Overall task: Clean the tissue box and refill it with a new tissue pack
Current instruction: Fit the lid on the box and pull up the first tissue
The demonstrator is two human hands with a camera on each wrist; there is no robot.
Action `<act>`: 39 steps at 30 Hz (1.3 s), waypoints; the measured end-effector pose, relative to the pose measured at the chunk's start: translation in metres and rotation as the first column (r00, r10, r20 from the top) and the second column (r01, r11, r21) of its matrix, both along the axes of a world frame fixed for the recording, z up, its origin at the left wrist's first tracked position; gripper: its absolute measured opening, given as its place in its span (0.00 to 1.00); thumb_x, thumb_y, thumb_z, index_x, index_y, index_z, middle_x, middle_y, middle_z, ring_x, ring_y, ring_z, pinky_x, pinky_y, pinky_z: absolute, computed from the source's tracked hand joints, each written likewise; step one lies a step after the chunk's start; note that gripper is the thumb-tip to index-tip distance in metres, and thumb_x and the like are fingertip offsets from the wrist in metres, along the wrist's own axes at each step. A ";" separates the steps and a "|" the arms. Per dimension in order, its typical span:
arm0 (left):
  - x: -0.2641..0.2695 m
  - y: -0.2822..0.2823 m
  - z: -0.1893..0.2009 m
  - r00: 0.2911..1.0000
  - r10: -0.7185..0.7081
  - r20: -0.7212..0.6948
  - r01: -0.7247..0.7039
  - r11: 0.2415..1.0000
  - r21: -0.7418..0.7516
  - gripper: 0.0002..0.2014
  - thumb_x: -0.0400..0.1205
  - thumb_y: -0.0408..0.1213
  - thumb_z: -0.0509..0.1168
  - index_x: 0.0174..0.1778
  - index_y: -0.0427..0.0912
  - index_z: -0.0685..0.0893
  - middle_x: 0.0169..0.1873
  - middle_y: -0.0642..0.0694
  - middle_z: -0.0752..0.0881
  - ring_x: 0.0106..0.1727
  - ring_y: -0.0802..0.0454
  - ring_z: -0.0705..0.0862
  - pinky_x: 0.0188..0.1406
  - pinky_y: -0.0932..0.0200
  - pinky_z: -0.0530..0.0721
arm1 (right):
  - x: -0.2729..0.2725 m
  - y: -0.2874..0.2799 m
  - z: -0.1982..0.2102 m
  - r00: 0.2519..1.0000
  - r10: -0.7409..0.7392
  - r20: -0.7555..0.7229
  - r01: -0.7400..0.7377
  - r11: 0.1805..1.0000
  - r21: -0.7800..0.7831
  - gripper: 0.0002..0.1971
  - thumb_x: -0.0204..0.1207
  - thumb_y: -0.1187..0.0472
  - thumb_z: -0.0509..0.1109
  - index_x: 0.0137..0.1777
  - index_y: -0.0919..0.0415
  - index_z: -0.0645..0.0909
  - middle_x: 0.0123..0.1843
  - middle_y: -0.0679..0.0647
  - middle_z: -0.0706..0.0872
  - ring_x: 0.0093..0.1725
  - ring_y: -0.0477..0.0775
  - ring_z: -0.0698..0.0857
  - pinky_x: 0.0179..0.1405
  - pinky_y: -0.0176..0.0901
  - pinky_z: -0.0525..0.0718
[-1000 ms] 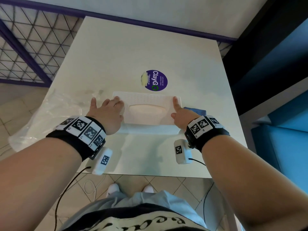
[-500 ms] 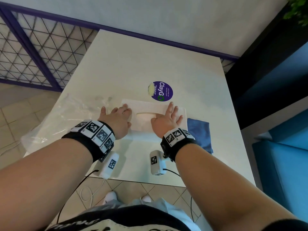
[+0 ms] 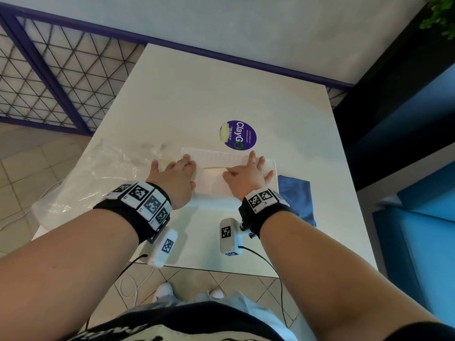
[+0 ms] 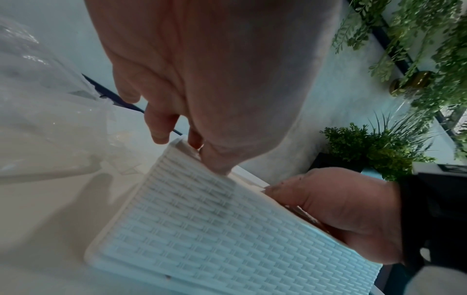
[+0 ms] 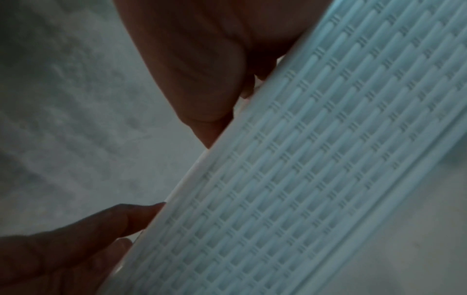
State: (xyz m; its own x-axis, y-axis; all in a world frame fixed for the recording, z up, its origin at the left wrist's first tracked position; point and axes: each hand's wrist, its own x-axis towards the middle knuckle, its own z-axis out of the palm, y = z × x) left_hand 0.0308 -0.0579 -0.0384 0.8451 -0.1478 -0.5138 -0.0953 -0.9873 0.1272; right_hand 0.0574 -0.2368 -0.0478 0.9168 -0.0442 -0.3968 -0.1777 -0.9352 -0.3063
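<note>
From my head view, the white woven-pattern tissue box (image 3: 216, 156) lies flat on the bench (image 3: 221, 89), under both my hands. My left hand (image 3: 176, 178) rests spread on its left end, my right hand (image 3: 248, 174) flat over its middle and right part, fingers straight. A blue cloth (image 3: 299, 195) lies just right of the box, clear plastic wrap (image 3: 81, 183) to its left. At my left wrist, fingertips (image 4: 215, 159) press the box's far edge. At my right wrist, my fingers (image 5: 202, 111) lie against the box's rim.
</note>
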 end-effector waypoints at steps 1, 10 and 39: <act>0.000 0.000 0.000 1.000 -0.001 0.001 0.001 1.000 0.001 0.29 0.88 0.44 0.43 0.84 0.47 0.41 0.84 0.51 0.37 0.85 0.46 0.47 0.79 0.30 0.42 | -0.001 -0.001 0.002 1.000 0.007 -0.004 -0.007 1.000 0.012 0.16 0.81 0.44 0.57 0.61 0.40 0.83 0.87 0.53 0.40 0.85 0.61 0.35 0.78 0.72 0.34; 0.001 0.001 -0.004 1.000 -0.002 -0.003 0.002 1.000 -0.016 0.29 0.88 0.43 0.43 0.84 0.47 0.40 0.84 0.52 0.35 0.85 0.47 0.45 0.79 0.31 0.42 | 0.014 -0.011 0.015 0.979 -0.193 0.061 0.169 0.946 0.276 0.09 0.80 0.45 0.61 0.55 0.41 0.79 0.66 0.48 0.82 0.74 0.58 0.74 0.74 0.66 0.66; 0.074 -0.014 -0.003 0.929 -0.029 0.368 0.040 0.999 -0.022 0.22 0.82 0.32 0.55 0.70 0.54 0.77 0.61 0.45 0.81 0.58 0.42 0.83 0.65 0.47 0.70 | 0.065 -0.050 0.026 0.998 -0.041 0.045 0.047 0.987 -0.155 0.25 0.74 0.48 0.74 0.29 0.60 0.64 0.27 0.51 0.71 0.31 0.53 0.75 0.31 0.41 0.71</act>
State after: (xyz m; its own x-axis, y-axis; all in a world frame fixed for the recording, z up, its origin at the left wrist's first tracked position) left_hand 0.1047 -0.0720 -0.0418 0.9681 -0.1900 -0.1633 -0.1744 -0.9790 0.1054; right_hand 0.1224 -0.2864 -0.0222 0.9280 -0.1431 -0.3440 -0.2099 -0.9636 -0.1655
